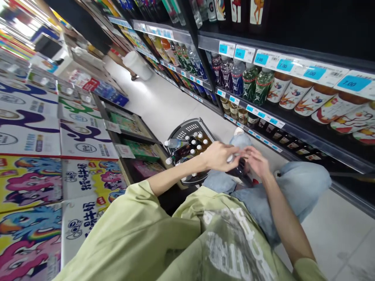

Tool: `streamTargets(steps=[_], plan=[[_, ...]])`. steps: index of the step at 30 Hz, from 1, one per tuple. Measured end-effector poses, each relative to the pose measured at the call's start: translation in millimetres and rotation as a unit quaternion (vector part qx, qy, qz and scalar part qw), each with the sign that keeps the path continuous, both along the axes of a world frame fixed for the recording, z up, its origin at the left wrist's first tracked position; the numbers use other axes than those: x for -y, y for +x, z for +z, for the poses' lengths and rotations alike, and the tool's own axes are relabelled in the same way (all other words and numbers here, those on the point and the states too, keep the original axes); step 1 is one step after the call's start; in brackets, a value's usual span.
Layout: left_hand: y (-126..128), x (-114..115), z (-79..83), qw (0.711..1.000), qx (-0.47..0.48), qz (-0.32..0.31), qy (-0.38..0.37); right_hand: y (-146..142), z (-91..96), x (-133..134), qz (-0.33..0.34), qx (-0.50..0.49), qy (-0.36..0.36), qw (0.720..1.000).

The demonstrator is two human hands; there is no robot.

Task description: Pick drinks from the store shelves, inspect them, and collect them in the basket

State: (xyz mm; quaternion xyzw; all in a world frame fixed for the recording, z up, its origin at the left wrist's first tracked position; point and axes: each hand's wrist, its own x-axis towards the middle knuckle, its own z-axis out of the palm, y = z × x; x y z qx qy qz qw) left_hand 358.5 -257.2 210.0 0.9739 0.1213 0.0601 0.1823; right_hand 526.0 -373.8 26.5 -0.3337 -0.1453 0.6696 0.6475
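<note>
In front of my bent knees, my left hand (222, 157) is closed around the top of a dark bottle (239, 168). The bottle's white cap (231, 159) shows under the fingers. My right hand (257, 160) meets it from the other side, its curled fingertips against those of the left. Whatever lies between the right fingertips is too small and blurred to name. Just beyond, on the floor, sits a dark grey shopping basket (187, 125) holding several bottles with white caps (199, 141), some standing and some lying tilted.
Drink shelves (322, 78) with price labels run along the right. Stacked milk cartons (32, 183) and a low rack (134, 152) border the left. Down the aisle stand a person (88, 27) and a white bin (137, 64). Pale floor tiles (166, 101) lie between.
</note>
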Motion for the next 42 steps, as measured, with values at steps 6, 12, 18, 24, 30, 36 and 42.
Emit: streamTargets(steps=[6,12,18,24,30,36,42], plan=[[-17,-46,53.1,0.987,0.063,0.122,0.078,20,0.0,3,-0.114,-0.015,-0.043,0.992],[-43,-83,52.4,0.958,-0.043,0.184,0.215,16,0.1,4,-0.112,0.029,-0.079,0.99],[-88,-128,11.2,0.914,-0.208,0.295,0.183,13,-1.1,1,-0.099,0.057,-0.091,0.989],[-137,-151,-39.2,0.864,-0.329,0.36,0.129,11,-1.5,-1,-0.08,0.062,-0.097,0.99],[-176,-154,-87.0,0.84,-0.379,0.379,0.082,10,-3.1,-3,-0.071,0.069,-0.107,0.989],[-211,-147,-123.6,0.834,-0.373,0.404,0.05,10,-8.7,-4,-0.066,0.08,-0.112,0.988],[-239,-134,-136.4,0.8,-0.365,0.476,0.012,10,-10.0,-3,-0.076,0.087,-0.118,0.986]])
